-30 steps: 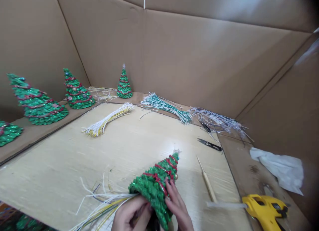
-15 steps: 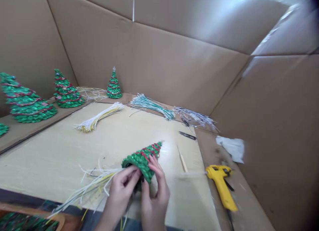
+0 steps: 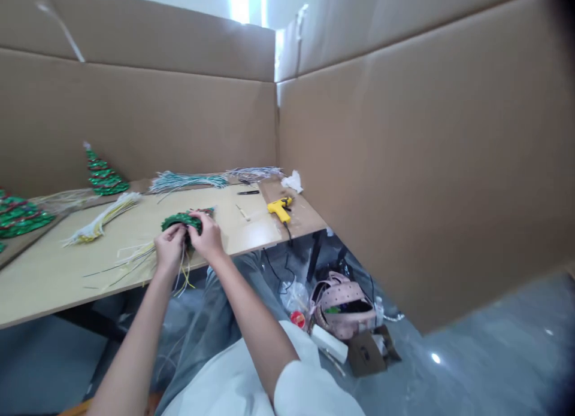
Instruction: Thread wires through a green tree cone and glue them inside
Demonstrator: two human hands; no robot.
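A small green tree [image 3: 177, 218] with red trim lies on its side near the table's front edge, its open base facing me. My left hand [image 3: 169, 248] pinches at the rim of the base, and what its fingertips hold is too small to make out. My right hand [image 3: 206, 233] grips the tree's right side, with its thumb at the opening. Loose white and yellow strands [image 3: 139, 257] spread over the table left of my left hand, and more hang below the hands.
White-yellow strands [image 3: 105, 218], a teal bundle [image 3: 188, 181] and a decorated tree [image 3: 104, 175] stand or lie behind. To the right are a yellow glue gun [image 3: 280, 209], a white-handled tool [image 3: 243, 212] and black snips [image 3: 248, 193]. A pink bag [image 3: 344, 302] sits on the floor.
The view has swung right and down, bringing my forearms, lap and the floor into sight. Both hands remain at the tree's base.
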